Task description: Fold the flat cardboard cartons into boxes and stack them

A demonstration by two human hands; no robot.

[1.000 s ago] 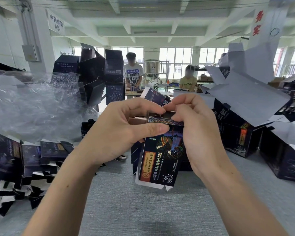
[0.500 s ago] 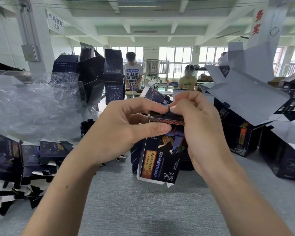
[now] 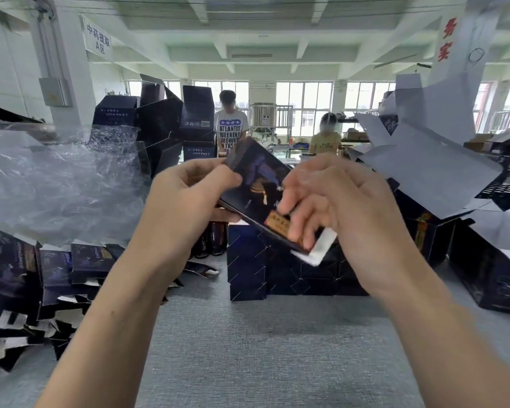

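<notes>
On the far left, the crumpled plastic wrap (image 3: 56, 178) and the heap of flat cartons (image 3: 42, 275) below it lay untouched on the grey table (image 3: 248, 348), so plenty of work seemed left. Moving in, the left hand (image 3: 186, 201) had shifted its hold. A moment earlier it was steadying the upper end of an upright box (image 3: 259, 184) while both hands worked the top flap. Now it pinched the box's upper left corner, thumb on the printed face and fingers curled beneath. The box itself had swung out of the vertical and was held in the air above the table, slanting from upper left down to lower right, printed side up and blurred with the motion. The right hand (image 3: 342, 201) had left the top end, and its bent fingers were laid over the lower part of the printed face near the orange label. It seemed to be grasping that end, though the blur hid the thumb. A white flap (image 3: 318, 250) stuck out loose at the low end. I took the first end to be closed and the box to be turning so the other could be shut. Behind it stood a row of finished boxes (image 3: 277, 275), likely its destination, and further right the big open cartons (image 3: 424, 178) were piled.
</notes>
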